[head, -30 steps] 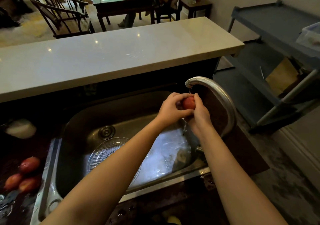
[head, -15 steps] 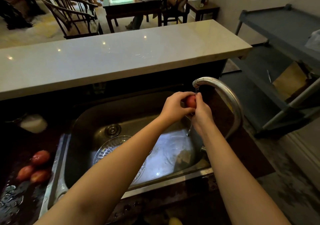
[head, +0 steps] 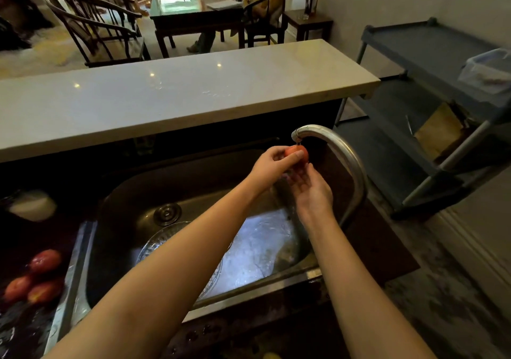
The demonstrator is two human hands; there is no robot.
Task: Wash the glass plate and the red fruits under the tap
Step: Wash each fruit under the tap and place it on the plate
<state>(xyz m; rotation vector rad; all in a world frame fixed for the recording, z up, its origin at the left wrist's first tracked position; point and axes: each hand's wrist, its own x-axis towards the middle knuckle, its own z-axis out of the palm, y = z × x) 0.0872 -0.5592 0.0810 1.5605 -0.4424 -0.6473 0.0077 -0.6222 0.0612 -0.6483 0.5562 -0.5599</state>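
My left hand [head: 272, 165] holds a red fruit [head: 297, 152] right under the spout of the curved metal tap [head: 343, 154], where a thin stream of water falls on it. Just below the fruit my right hand [head: 311, 190] is cupped, fingers apart, and it is not gripping the fruit. The glass plate [head: 163, 238] lies flat on the bottom of the steel sink [head: 119, 212], partly hidden by my left forearm. Three more red fruits [head: 36, 275] lie wet on the dark counter left of the sink.
A pale stone bar top [head: 179, 95] runs behind the sink. A white object [head: 31, 206] sits on the dark counter at far left. A grey shelf cart [head: 431, 104] stands to the right, and chairs with a table lie beyond the bar.
My right hand has come off the fruit and dropped below it, opening into a cup. The left hand keeps the fruit under the spout. The view has shifted slightly.
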